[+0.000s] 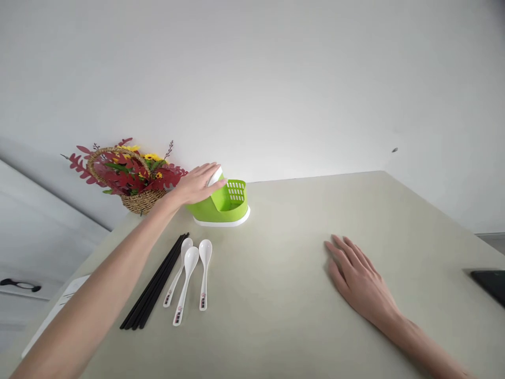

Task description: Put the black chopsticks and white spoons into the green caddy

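Observation:
At the back of the table stands a green utensil holder (232,215) with a white base and a slotted back wall. My left hand (199,184) grips its taller left part by the white top edge, thumb towards the low open compartment. The hand covers much of that left part. Nearer to me lie three white spoons (191,259), bowls pointing away, with printed marks on their handles. Left of them is a bundle of black chopsticks (160,279). My right hand (357,279) rests palm down on the right of the table, fingers stretched out and holding nothing.
A woven basket (144,201) of red leaves and yellow flowers stands at the back left. A white flat object (51,321) lies partly behind my left forearm. A black object (491,284) sits at the right edge. A wall runs behind the table (276,295).

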### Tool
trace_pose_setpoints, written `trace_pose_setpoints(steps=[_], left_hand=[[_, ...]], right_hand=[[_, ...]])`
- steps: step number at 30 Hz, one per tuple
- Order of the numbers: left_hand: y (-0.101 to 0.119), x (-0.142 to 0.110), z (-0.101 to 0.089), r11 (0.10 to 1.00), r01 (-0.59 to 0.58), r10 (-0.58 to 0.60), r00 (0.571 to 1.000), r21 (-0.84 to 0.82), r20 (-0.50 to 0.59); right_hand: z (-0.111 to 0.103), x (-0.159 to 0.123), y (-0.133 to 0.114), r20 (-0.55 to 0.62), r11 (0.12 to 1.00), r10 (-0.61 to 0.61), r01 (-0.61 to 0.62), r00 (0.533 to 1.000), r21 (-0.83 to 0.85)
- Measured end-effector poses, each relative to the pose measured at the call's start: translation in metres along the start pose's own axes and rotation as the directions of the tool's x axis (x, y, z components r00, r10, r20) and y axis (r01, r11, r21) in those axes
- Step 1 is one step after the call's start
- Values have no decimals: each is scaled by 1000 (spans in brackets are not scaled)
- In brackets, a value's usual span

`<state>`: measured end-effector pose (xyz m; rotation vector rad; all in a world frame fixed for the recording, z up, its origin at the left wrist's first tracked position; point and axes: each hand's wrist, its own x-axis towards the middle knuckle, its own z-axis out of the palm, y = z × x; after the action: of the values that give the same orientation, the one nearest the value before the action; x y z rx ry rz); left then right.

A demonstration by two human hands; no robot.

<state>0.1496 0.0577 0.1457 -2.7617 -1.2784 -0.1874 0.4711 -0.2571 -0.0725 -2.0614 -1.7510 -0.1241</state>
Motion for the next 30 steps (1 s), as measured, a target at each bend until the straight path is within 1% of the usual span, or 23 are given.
trace_pose_setpoints(steps=[3, 10, 16, 20, 22, 24, 26, 28, 30], left_hand=[[-9, -3, -3, 999, 48, -48, 999, -25, 18], [-31, -17, -9, 997, 68, -68, 998, -36, 4], [-37, -37, -16, 994, 104, -104, 995, -30, -7], [-44, -41, -17, 997, 83, -83, 997, -5, -8], [-46, -41, -17, 998, 55, -54, 998, 12, -30], [-39, -43, -15, 997, 54, -49, 995, 49, -89], [-19, -51, -11, 991, 91, -71, 980, 101, -186], [15, -65, -1, 987, 101, -61, 956, 125, -288], [56, -85, 16, 997, 30, -1, 929, 74, -369]], right_hand=[[1, -1, 2, 1, 1000, 0, 0, 1000, -9], [1, -1, 1, 20, 1000, -7, 8, 1000, -29], [0, 1, 1, 31, 1000, 6, -5, 999, -30], [1, 2, -1, 39, 999, 19, -18, 999, -34], [2, 2, -2, 34, 999, 23, -22, 999, -30], [3, 3, -2, 35, 999, 28, -27, 999, -23], [5, 3, -2, 49, 999, 39, -39, 998, -18], [6, 3, -2, 72, 999, 50, -48, 996, -18], [7, 2, -1, 93, 998, 58, -56, 994, -21]])
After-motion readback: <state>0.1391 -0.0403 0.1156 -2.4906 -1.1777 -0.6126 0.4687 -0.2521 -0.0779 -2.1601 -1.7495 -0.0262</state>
